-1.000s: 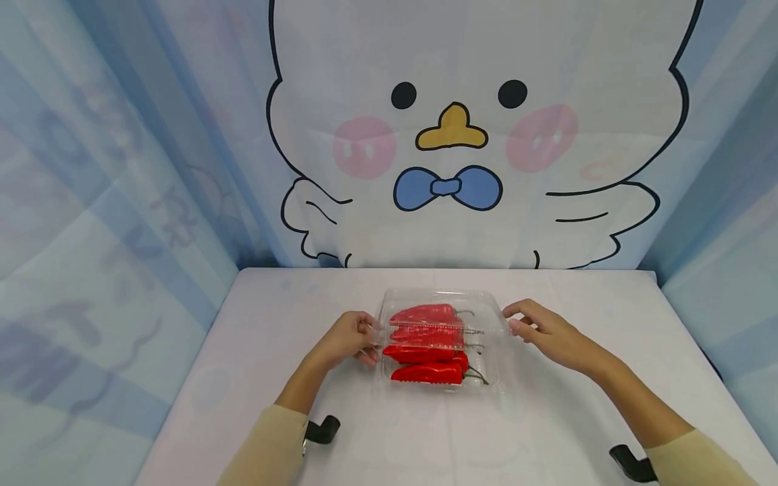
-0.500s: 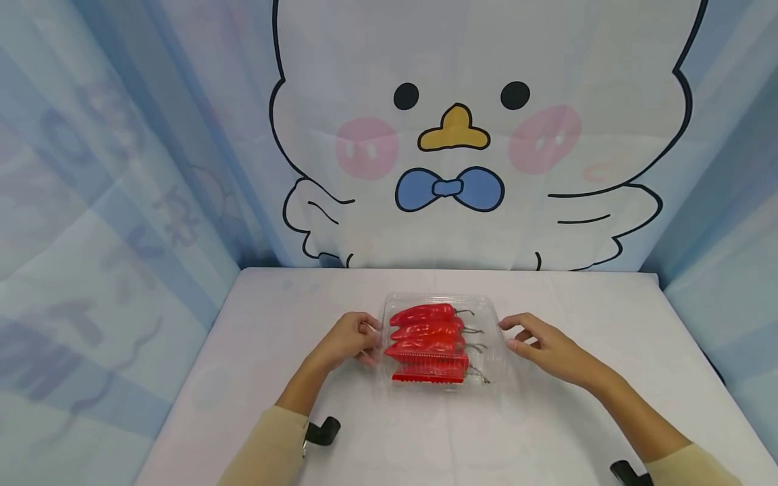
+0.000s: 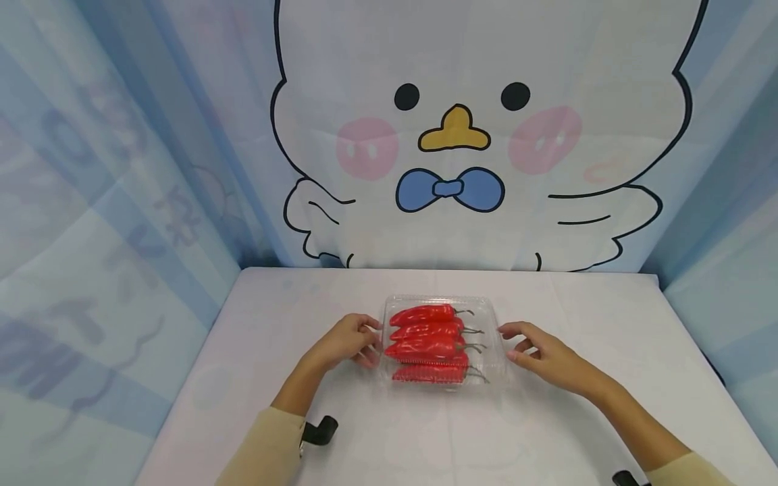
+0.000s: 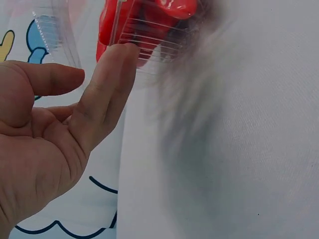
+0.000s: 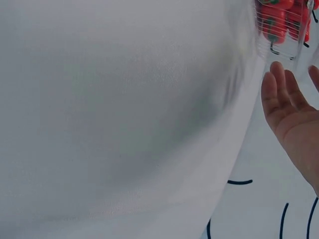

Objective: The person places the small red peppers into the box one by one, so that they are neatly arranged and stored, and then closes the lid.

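Note:
A clear plastic clamshell box [image 3: 495, 368] stands on the table in the head view. Several red peppers [image 3: 425, 347] lie in it side by side, their thin stems pointing right. My left hand [image 3: 348, 341] is at the box's left side; in the left wrist view, its long fingers [image 4: 109, 84] reach the ribbed plastic wall, thumb apart from them. At the opposite side my right hand [image 3: 547, 354] has its fingers extended close to the right wall. Whether those fingertips touch the plastic, I cannot tell. Neither hand grips anything.
A white cloth [image 3: 292, 378] covers the table. Behind it hangs a curtain [image 3: 452, 236] with a cartoon bird, and blue curtains [image 3: 121, 223] close in the sides. Black wrist-camera mounts [image 3: 321, 430] stick out near the beige sleeves.
The box's clear lid has swung down over the peppers, its front edge coming toward me. My right hand has shifted slightly toward me along the box's side; the left has hardly moved.

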A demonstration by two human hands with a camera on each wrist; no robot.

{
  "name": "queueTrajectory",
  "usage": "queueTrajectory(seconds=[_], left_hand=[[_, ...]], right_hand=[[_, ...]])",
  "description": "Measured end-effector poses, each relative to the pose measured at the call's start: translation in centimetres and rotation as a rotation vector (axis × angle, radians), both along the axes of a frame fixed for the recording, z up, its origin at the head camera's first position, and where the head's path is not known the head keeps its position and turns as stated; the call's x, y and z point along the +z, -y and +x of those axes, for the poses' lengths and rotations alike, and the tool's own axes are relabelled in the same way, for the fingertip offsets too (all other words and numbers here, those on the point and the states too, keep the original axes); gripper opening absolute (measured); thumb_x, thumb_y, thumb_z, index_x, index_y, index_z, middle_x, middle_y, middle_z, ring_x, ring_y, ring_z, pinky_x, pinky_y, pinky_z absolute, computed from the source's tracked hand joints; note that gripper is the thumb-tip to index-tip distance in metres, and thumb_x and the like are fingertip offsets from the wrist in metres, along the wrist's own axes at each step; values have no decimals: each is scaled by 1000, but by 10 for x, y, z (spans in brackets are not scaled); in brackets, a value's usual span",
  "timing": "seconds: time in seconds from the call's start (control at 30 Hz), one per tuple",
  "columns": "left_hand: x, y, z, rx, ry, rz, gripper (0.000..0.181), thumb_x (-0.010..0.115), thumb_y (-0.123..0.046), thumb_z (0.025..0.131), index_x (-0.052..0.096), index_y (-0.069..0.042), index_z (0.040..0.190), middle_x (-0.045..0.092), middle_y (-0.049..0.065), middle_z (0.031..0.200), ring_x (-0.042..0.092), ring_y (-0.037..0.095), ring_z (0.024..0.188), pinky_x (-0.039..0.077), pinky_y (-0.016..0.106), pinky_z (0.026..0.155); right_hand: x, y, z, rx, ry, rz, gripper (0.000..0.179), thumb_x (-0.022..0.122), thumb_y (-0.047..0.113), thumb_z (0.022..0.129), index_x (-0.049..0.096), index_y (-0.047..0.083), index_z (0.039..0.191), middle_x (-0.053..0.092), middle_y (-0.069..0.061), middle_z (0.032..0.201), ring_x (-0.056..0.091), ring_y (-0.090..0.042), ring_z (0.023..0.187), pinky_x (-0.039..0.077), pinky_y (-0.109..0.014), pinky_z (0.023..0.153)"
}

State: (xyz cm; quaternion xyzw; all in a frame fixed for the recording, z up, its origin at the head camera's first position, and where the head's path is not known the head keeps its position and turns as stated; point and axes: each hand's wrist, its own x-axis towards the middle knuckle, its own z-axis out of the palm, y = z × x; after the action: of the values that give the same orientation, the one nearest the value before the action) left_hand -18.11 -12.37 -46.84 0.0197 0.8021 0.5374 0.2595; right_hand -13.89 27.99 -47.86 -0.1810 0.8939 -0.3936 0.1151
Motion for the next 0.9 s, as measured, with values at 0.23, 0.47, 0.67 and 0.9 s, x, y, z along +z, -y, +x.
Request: queueTrajectory(seconds=[0.23, 0.47, 0.67, 0.9], left_hand=[[9, 2, 5, -51, 32, -33, 44, 53, -7, 101, 51, 5, 143, 72, 15, 100, 74, 25, 72, 66, 36, 64], [17, 6, 9, -170, 47, -139, 65, 69, -16, 92, 45, -1, 151, 71, 10, 96, 75, 28, 78, 66, 36, 66], [20, 10, 13, -245, 109, -122, 77, 75, -17, 90, 37, -2, 154, 73, 8, 93, 76, 30, 80, 66, 38, 68], [12, 9, 17, -261, 158, -78, 76, 77, -12, 90, 36, -2, 153, 73, 9, 93, 76, 24, 75, 66, 36, 68]], right_hand=[[-7, -1, 2, 27, 34, -35, 51, 67, 32, 101, 49, 13, 145, 60, -13, 134, 65, -10, 103, 59, -24, 84], [-13, 1, 2, 19, 72, -46, 60, 70, 30, 99, 42, 12, 149, 58, -17, 134, 67, -8, 100, 60, -23, 83], [-16, 3, 4, 0, 69, -50, 62, 71, 29, 99, 40, 12, 150, 58, -17, 132, 68, -8, 98, 60, -22, 83], [-13, 5, 8, 0, 68, -71, 62, 69, 26, 100, 38, 11, 151, 59, -17, 130, 68, -7, 97, 60, -22, 81]])
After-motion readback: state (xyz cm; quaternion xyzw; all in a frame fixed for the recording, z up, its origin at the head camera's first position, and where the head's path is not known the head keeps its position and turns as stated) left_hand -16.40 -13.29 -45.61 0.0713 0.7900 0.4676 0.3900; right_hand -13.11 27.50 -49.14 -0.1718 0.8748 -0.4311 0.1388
